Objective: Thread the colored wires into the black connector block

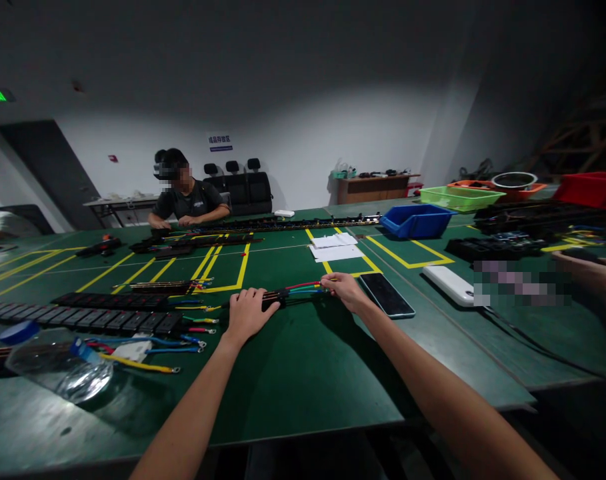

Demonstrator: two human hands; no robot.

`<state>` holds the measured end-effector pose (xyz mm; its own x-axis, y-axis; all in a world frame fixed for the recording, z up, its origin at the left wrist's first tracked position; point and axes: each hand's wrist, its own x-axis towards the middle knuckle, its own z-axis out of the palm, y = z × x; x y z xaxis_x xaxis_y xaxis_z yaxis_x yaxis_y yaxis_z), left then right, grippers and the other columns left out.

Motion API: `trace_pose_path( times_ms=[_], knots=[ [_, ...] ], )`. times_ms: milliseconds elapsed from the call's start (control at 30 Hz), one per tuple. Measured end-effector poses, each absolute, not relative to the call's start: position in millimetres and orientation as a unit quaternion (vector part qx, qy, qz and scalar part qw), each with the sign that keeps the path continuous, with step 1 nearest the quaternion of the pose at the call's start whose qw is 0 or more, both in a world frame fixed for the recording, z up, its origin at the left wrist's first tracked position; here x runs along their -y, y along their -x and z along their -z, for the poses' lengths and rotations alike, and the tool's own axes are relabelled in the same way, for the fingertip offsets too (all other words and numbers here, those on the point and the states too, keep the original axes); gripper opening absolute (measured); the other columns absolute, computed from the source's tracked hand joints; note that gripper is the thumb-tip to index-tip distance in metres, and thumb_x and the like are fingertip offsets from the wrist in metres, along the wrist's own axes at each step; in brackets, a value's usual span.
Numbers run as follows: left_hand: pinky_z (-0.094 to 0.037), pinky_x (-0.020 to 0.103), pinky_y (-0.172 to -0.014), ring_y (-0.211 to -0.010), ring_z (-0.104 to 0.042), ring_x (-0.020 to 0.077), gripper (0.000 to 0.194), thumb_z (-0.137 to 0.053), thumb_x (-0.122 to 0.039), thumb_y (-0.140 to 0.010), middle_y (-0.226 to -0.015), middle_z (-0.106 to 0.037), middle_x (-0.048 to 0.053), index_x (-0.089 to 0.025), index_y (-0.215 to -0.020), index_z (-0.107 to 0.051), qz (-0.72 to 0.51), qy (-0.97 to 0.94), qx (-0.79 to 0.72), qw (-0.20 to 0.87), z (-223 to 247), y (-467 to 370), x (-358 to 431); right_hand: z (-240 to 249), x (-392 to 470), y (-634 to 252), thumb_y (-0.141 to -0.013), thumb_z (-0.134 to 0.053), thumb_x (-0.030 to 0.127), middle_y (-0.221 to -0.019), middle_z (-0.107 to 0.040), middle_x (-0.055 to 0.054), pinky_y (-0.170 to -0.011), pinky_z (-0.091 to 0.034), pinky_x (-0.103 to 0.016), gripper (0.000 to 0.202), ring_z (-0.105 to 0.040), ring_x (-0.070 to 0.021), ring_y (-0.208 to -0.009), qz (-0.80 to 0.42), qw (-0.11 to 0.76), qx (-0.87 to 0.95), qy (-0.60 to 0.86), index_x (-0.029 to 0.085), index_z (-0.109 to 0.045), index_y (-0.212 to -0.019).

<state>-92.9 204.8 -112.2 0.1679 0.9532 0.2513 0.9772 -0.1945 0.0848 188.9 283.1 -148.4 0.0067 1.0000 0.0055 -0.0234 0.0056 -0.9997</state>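
Note:
My left hand [250, 313] grips a dark, narrow bar [275, 296] on the green table, fingers over its far side and thumb stretched along the near side. From the bar's right end run red, blue-green and yellow wires [303, 289]. My right hand [343, 291] pinches these wires near their tips, just left of a dark-screened phone [387, 295]. The wire tips are partly hidden by my right fingers. To the left of my left hand lie long black segmented strips [107, 319] with coloured leads ending in ring terminals [201, 345].
A clear plastic bottle [57, 363] lies at the near left. Papers [335, 248], a blue bin [417, 221] and a white device with a cable [447, 285] are on the table. A co-worker [187, 200] sits opposite; another person's hand [590, 270] reaches in from the right.

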Motion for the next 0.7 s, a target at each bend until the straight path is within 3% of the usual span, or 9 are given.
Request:
trace_pose_path(
  times_ms=[700],
  knots=[
    [-0.04,0.048,-0.101,-0.113,-0.06,0.0307,0.06,-0.039,-0.069,-0.097,-0.123,-0.068,0.012,-0.023,-0.125,-0.066,0.138,0.764,0.628,0.055,118.1,96.4,-208.0,141.6,-279.7,-194.2,-0.06,-0.087,0.026,-0.058,-0.058,0.003,-0.052,-0.038,-0.022,0.022,-0.048,-0.0083,-0.055,-0.593,0.49,0.472,0.43,0.015,-0.071,-0.07]
  ],
)
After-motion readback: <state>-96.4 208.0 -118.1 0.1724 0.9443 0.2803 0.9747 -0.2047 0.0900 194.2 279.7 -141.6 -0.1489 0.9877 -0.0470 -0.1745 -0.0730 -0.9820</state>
